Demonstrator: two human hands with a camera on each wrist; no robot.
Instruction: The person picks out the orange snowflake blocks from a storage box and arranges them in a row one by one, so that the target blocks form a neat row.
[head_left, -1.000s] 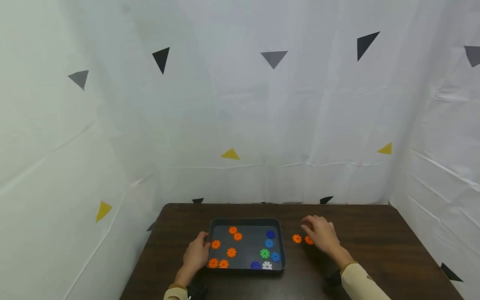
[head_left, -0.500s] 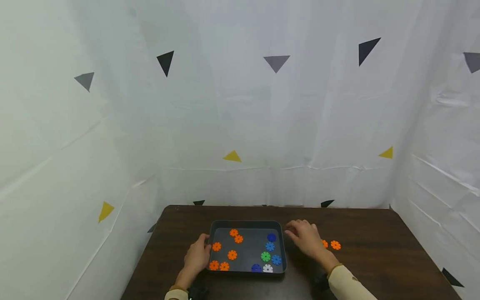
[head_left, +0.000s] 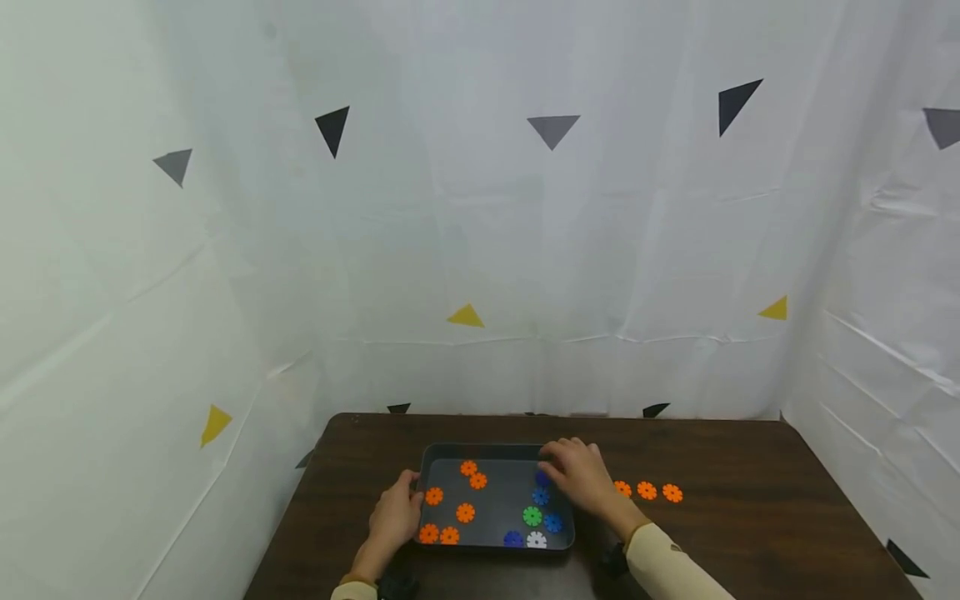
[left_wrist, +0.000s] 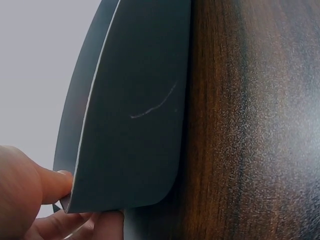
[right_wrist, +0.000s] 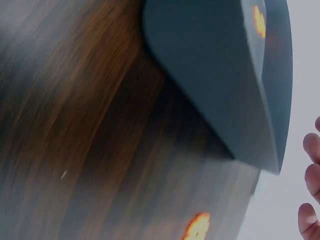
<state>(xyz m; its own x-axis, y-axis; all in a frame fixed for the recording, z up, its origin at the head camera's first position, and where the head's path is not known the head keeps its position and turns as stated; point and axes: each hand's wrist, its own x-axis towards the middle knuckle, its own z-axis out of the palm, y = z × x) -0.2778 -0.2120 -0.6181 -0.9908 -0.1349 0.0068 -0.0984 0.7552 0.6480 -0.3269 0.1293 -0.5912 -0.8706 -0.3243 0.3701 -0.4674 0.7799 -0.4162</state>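
My left hand (head_left: 395,510) grips the left wall of a dark grey tray (head_left: 491,547). In the left wrist view, its thumb (left_wrist: 57,185) lies at the rim and the other fingers curl beneath the corner. Above the tray's right side is my right hand (head_left: 581,477), fingers bent, thumb and fingertips apart with nothing seen between them. Its fingertips are close to a dark blue notched disc (head_left: 542,479), partly covered in the head view. Below that disc lie light blue discs (head_left: 552,523), a green disc (head_left: 532,517), a purple-blue disc (head_left: 513,539) and a white disc (head_left: 536,540).
Several orange discs (head_left: 465,512) lie in the tray's left half. Three more, including an orange disc (head_left: 672,493) at the right end, form a row on the brown wooden table (head_left: 750,508). White sheeting (head_left: 480,208) with triangles surrounds the table.
My right hand has moved left from above the orange discs on the table to over the tray's right side, uncovering three discs in a row. The left hand keeps its grip on the tray.
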